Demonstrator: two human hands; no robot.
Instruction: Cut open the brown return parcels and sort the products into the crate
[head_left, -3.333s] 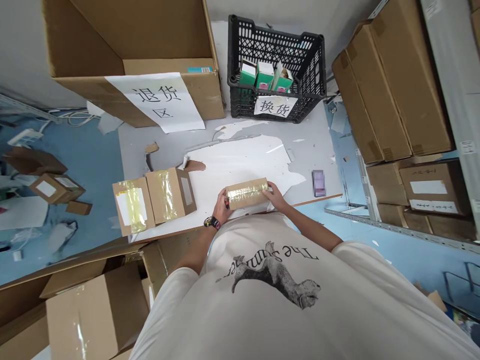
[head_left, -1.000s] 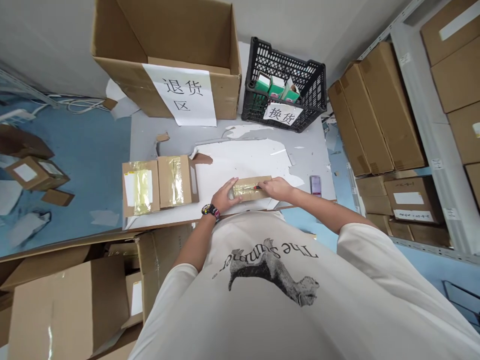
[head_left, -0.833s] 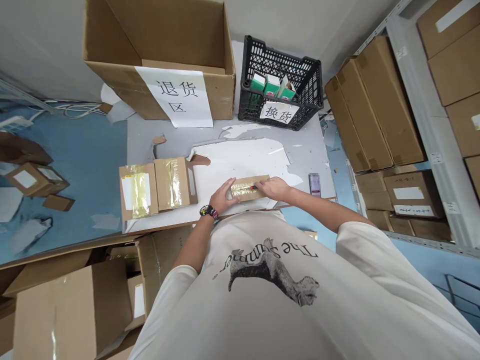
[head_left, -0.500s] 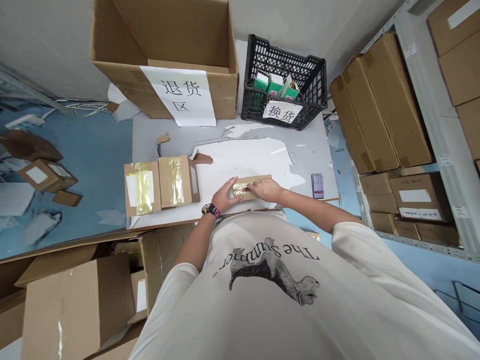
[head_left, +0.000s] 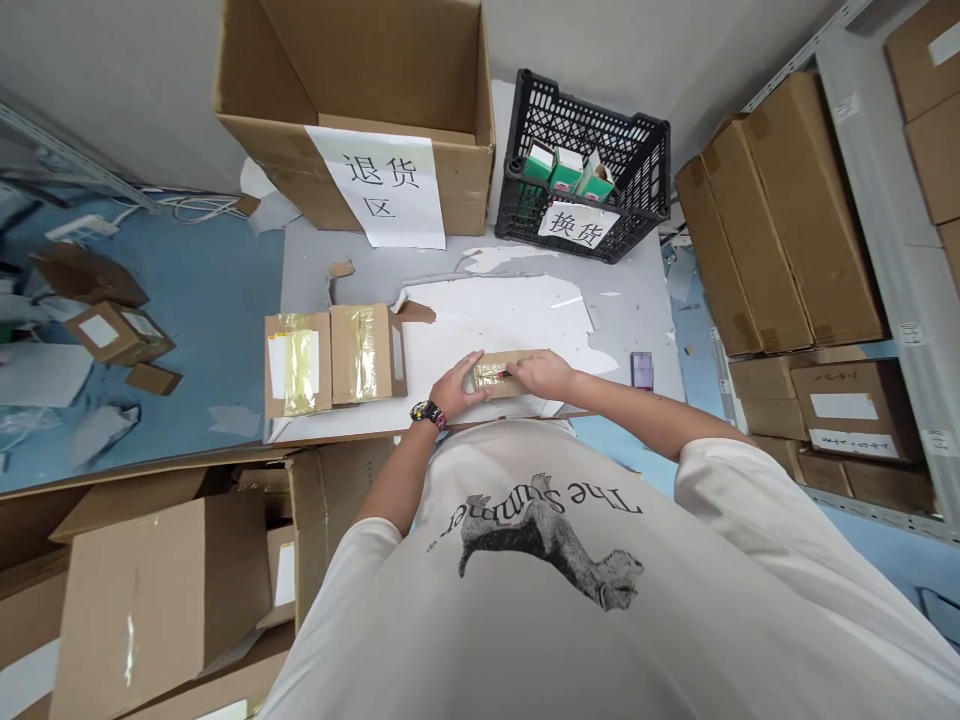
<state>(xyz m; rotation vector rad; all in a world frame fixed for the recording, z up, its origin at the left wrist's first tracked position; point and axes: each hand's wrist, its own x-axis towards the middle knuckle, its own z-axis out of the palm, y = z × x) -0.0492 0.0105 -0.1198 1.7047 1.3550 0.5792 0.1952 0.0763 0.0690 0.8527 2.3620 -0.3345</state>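
Observation:
A small cardboard box (head_left: 529, 384) with yellowish tape across it lies flat near the front edge of the table. My left hand (head_left: 456, 388), with a dark, colourful watch at the wrist, grips the box's left end between thumb and fingers. Over the taped top, my right hand (head_left: 546, 374) is closed around a slim red-and-black box cutter (head_left: 505, 374). The cutter's tip points left onto the tape; its blade is too small to make out. Two taped cartons, one left (head_left: 298, 365) and one right (head_left: 360, 352), stand side by side left of my hands.
At the back stand a large open carton (head_left: 461, 190) with a paper sign and a black plastic crate (head_left: 637, 215) holding several green-and-white boxes. A phone-like purple object (head_left: 642, 370) lies at the right. Shelved cartons (head_left: 817, 200) rise rightward; big boxes (head_left: 135, 590) sit lower left.
The whole view has shifted slightly, so the table appears farther right. Both hands stay at the small box, and the cutter has moved a little to the right along the tape.

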